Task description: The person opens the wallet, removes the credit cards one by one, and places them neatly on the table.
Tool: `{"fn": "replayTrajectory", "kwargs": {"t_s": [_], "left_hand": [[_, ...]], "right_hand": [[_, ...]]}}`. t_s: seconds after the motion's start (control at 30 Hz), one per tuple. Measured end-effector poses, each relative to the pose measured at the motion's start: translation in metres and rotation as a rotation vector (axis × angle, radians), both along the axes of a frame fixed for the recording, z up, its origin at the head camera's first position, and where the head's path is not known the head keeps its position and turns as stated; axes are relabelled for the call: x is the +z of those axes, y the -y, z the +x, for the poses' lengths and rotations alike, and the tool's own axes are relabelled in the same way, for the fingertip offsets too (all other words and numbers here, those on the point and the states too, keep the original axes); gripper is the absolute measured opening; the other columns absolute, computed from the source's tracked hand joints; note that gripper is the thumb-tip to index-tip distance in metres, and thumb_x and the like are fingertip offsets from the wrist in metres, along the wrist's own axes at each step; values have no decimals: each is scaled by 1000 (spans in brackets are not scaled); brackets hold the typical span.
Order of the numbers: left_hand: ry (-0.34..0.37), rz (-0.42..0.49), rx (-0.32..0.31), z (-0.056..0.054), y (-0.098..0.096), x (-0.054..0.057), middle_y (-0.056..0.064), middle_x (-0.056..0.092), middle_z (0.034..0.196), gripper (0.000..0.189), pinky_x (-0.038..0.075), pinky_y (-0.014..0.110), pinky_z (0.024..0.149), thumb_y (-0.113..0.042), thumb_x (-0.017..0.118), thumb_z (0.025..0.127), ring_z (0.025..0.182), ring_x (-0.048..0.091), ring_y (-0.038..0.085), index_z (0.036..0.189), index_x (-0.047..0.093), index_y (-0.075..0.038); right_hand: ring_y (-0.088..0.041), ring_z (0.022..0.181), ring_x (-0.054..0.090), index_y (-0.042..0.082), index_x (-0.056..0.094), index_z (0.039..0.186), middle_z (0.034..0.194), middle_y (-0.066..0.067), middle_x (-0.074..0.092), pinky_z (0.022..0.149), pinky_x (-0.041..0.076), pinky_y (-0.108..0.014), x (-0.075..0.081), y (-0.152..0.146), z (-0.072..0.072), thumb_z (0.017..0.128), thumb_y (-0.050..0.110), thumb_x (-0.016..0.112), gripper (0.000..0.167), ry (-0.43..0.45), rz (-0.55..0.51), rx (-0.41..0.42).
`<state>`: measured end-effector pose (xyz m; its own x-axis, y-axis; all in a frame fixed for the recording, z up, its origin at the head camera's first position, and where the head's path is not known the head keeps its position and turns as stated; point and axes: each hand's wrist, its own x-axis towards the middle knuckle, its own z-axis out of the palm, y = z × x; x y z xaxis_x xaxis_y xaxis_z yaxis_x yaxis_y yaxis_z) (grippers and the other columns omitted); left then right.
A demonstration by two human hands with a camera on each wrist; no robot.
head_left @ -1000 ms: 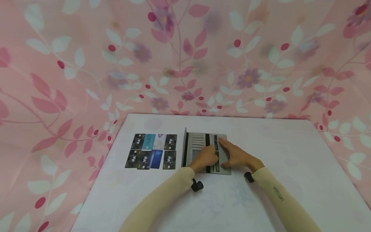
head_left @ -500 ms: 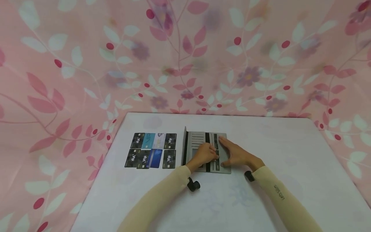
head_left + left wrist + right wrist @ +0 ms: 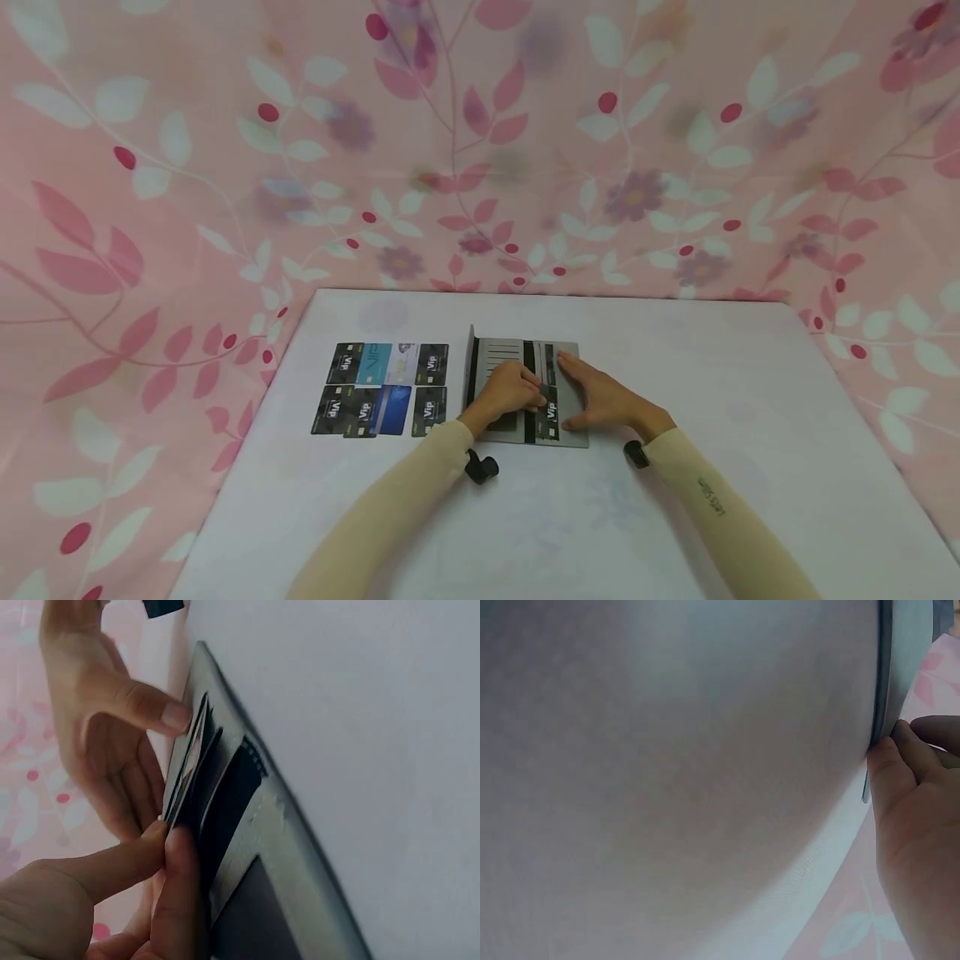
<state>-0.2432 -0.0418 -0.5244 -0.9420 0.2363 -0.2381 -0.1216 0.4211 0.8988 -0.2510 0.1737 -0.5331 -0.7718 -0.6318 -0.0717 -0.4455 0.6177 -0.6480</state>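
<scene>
A grey wallet (image 3: 572, 438) lies opened out on the table, its left flap (image 3: 471, 367) standing up. My left hand (image 3: 510, 390) reaches over it and pinches a black Vip card (image 3: 551, 421) between thumb and finger at the row of slots. In the left wrist view the thumb and finger of that hand (image 3: 127, 870) meet at the card's edge, beside other dark slot layers (image 3: 225, 802). My right hand (image 3: 600, 398) rests on the wallet's right part, thumb and index finger spread apart; in the right wrist view, its fingertips (image 3: 885, 754) touch the wallet's edge.
Left of the wallet, several cards lie in two rows: black Vip cards (image 3: 430, 408), a teal card (image 3: 374, 364), a white card (image 3: 403, 364) and a blue card (image 3: 393, 410). A pink floral cloth (image 3: 480, 167) hangs behind the white table (image 3: 675, 333).
My left hand has drawn the black Vip card leftward, so more of its face shows. My right hand stays on the wallet. The head view has shifted slightly.
</scene>
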Motion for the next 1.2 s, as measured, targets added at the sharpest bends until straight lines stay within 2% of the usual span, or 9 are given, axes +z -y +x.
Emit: {"fn": "replayTrajectory", "kwargs": {"t_s": [0.13,0.4,0.47,0.57,0.63,0.7,0.9,1.1,1.2], "left_hand": [[63,97,25,2,5,0,8,70,80,20,58,27,59,-2,77,80,60,69,15,97,70,6],[63,142,20,13,8,4,8,69,82,9,58,27,58,-2,71,86,59,69,15,91,75,4],[47,136,19,14,8,3,7,69,81,9,58,27,58,-2,71,87,59,69,15,91,74,5],[1,61,-3,14,11,5,4,69,80,8,57,25,58,-4,71,87,57,68,13,90,75,3],[-27,-11,-20,13,16,8,3,69,78,8,56,24,59,-8,72,87,56,68,12,88,75,0],[-25,-35,-23,12,23,14,3,69,79,8,57,25,60,-9,73,87,57,68,13,88,75,-1],[18,41,-10,9,45,28,8,69,81,8,59,31,61,-6,73,86,61,70,19,89,75,1],[7,17,-15,9,59,33,7,69,81,9,59,34,63,-10,74,87,61,70,18,91,76,-2],[26,48,8,12,68,34,9,70,84,13,59,38,66,-9,74,87,64,71,20,96,74,0]], "right_hand": [[-31,146,16,2,19,154,162,-10,13,115,21,-52,0,0,1,69,31,85,111,7,18,-12],[-31,146,14,4,19,155,162,-9,12,115,21,-53,-2,-1,2,70,31,85,110,11,29,-27],[-31,146,15,4,19,155,162,-9,13,114,21,-54,-2,0,2,70,30,85,110,11,24,-30],[-32,146,16,4,20,155,162,-10,13,114,22,-55,-1,1,2,70,30,85,110,10,16,-27],[-34,145,17,3,20,154,161,-11,14,113,22,-56,0,2,2,70,30,85,110,4,13,-18],[-35,145,18,1,20,154,161,-12,15,113,23,-56,2,1,2,69,31,85,111,-1,18,-11],[-34,145,18,2,22,154,161,-12,16,114,21,-54,5,-2,0,68,31,87,112,-22,42,-26],[-36,145,19,0,23,153,161,-14,16,113,22,-56,0,-1,-1,68,34,86,111,-40,29,-4],[-36,144,20,0,23,153,161,-13,17,114,22,-55,-3,0,0,68,33,87,111,-41,21,-8]]}}
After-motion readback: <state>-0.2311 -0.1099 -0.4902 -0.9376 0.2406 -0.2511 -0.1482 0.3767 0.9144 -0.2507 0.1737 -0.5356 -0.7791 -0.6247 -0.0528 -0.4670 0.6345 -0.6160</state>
